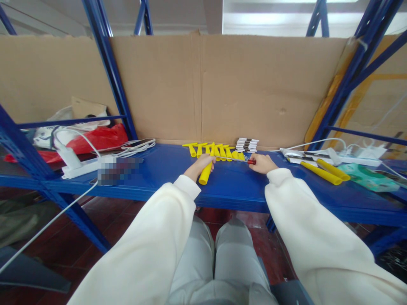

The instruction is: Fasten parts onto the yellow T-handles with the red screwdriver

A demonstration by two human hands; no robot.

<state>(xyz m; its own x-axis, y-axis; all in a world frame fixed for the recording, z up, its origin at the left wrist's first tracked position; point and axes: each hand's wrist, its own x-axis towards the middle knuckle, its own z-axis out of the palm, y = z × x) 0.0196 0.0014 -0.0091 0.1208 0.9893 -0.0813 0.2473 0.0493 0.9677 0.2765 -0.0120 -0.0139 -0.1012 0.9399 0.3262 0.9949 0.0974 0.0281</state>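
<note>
My left hand (201,163) is closed around a yellow tapered tube (205,175), its wide end towards me. In my right hand (263,163) is a screwdriver with a red handle (252,162). Its thin metal shaft points left and reaches the tube near my left fingers; whether the tip touches it, I cannot tell. Just behind my hands several yellow tapered pieces with crossbars (192,151) stand in a row along the cardboard. A stack of small white pieces with dark bands (247,145) lies behind my right hand.
Two long yellow tubes (321,173) lie on the right of the blue shelf (165,169), beside a green packet (367,178). A cardboard sheet (241,89) closes off the back. Power strips with white cables lie on both sides, and a red bag (101,137) sits at left.
</note>
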